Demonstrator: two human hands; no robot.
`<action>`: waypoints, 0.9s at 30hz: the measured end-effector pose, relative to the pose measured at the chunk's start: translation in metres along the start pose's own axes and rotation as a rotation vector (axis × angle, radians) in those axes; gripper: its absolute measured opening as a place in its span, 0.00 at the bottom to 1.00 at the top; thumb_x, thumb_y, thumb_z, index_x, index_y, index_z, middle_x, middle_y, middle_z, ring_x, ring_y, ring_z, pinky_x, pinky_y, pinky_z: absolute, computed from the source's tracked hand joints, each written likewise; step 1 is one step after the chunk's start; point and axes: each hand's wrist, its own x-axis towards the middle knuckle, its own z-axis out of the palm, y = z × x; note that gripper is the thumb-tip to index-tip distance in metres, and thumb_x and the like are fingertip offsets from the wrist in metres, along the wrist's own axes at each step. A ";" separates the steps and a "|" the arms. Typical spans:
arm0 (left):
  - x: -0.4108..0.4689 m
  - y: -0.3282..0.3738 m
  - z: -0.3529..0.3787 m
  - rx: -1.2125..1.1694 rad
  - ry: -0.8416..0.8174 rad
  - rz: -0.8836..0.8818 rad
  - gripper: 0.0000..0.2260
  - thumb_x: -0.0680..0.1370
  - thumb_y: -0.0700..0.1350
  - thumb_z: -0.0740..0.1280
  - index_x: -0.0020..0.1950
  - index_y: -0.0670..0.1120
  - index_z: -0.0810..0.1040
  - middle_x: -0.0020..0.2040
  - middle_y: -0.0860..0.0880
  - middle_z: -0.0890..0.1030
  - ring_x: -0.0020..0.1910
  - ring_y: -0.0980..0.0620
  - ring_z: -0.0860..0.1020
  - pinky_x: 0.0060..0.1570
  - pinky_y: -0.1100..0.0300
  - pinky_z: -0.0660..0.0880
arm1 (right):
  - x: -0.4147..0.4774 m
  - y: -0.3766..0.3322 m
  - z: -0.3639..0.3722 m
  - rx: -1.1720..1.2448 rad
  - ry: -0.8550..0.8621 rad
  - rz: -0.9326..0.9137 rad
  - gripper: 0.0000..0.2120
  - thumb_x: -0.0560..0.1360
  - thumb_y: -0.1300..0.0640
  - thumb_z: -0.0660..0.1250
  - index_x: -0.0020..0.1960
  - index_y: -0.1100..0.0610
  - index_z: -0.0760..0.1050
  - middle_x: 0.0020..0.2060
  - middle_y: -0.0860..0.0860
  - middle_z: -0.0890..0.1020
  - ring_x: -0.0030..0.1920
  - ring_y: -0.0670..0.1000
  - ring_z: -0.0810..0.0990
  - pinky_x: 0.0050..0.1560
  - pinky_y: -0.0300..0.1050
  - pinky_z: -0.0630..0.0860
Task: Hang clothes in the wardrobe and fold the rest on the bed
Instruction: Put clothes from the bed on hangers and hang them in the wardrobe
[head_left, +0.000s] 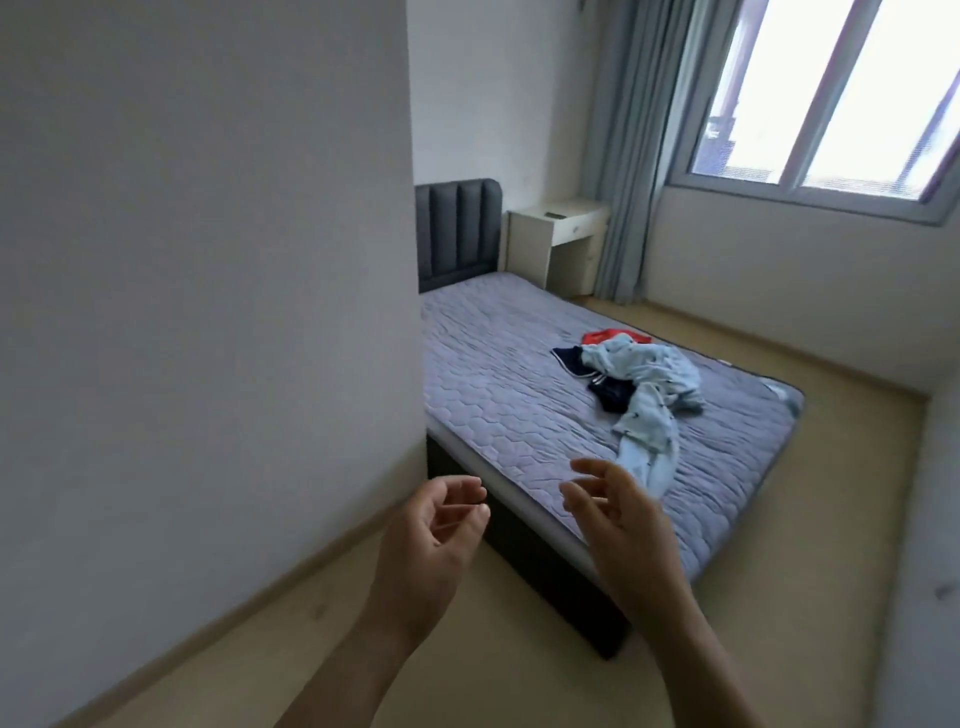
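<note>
While clothes (644, 379) lie on bed (498, 374), left hand (436, 535), right hand (623, 525), grip loose, empty.

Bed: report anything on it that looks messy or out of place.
Unfolded clothes lie in a crumpled heap on the bed: a light blue patterned garment sprawls over a navy garment, with a red garment behind. Nothing else stands out.

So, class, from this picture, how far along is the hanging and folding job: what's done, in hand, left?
Done: nothing visibly. The pale blue garment, navy garment and red garment lie unfolded in a heap on the bed. In hand: nothing. The left hand and right hand are empty, fingers loosely curled, before the bed. Left: hanging and folding the whole heap.
</note>
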 end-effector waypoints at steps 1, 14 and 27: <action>0.004 0.000 0.015 -0.010 -0.044 0.000 0.07 0.75 0.40 0.69 0.51 0.50 0.80 0.45 0.55 0.84 0.43 0.62 0.81 0.43 0.73 0.73 | 0.001 0.007 -0.013 -0.009 0.032 0.015 0.08 0.77 0.56 0.68 0.54 0.47 0.76 0.42 0.46 0.83 0.41 0.42 0.82 0.40 0.35 0.77; 0.105 0.011 0.200 -0.117 -0.507 0.095 0.06 0.76 0.43 0.70 0.53 0.49 0.80 0.47 0.53 0.84 0.47 0.62 0.82 0.44 0.69 0.77 | 0.052 0.066 -0.150 -0.217 0.407 0.151 0.06 0.76 0.57 0.69 0.52 0.49 0.77 0.40 0.43 0.82 0.40 0.35 0.80 0.37 0.27 0.73; 0.184 0.006 0.360 -0.155 -0.708 0.042 0.06 0.76 0.41 0.70 0.51 0.49 0.80 0.47 0.51 0.84 0.48 0.56 0.82 0.47 0.64 0.78 | 0.122 0.140 -0.250 -0.267 0.573 0.261 0.08 0.76 0.54 0.68 0.47 0.41 0.73 0.42 0.42 0.82 0.44 0.37 0.80 0.42 0.31 0.77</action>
